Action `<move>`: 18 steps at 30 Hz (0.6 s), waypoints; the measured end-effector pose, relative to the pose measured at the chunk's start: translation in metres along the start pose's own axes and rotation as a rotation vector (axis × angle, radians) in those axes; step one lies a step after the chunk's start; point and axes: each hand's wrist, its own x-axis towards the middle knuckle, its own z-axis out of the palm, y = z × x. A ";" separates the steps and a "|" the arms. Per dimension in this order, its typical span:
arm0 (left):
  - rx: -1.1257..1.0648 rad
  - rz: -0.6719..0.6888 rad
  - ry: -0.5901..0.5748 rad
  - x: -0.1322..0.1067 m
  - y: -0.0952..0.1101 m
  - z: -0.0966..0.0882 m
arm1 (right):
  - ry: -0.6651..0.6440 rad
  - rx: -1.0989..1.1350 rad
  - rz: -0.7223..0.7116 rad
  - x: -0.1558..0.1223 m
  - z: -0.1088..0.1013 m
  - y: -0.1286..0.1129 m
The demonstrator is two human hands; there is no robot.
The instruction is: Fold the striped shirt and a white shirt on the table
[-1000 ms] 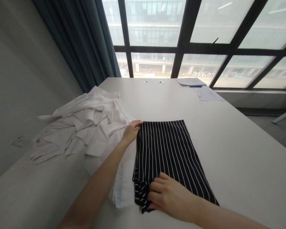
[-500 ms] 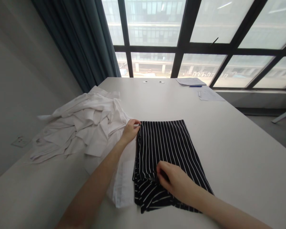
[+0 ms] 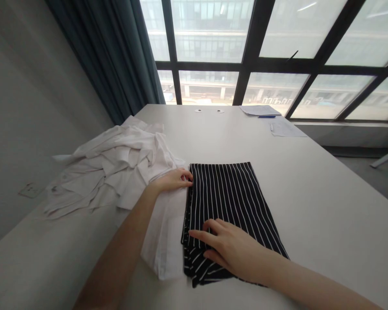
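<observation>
A folded black garment with thin white stripes [image 3: 233,198] lies flat on the white table [image 3: 326,215] in front of me. My right hand [image 3: 228,247] lies on its near left part, fingers stretched out flat and pointing left, holding nothing. My left hand [image 3: 176,179] rests at the garment's far left corner, fingers curled against its edge. A white cloth [image 3: 163,241] lies under my left forearm, right beside the striped garment.
A heap of crumpled white garments [image 3: 110,165] covers the table's left side. Papers [image 3: 286,128] and a blue pen [image 3: 265,116] lie at the far right by the window. Two small round discs [image 3: 208,111] sit at the far edge. A dark curtain [image 3: 116,56] hangs at the left.
My right hand let go of the garment's near left fold and now lies flat on it. My left hand slid slightly nearer along the left edge.
</observation>
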 end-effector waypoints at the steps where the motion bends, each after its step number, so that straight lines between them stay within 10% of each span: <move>1: -0.009 0.006 -0.004 0.001 0.000 0.001 | 0.006 -0.059 -0.022 0.006 0.001 -0.001; 18: -0.157 -0.079 0.105 0.011 0.006 0.012 | 0.141 0.353 0.157 0.017 -0.032 0.013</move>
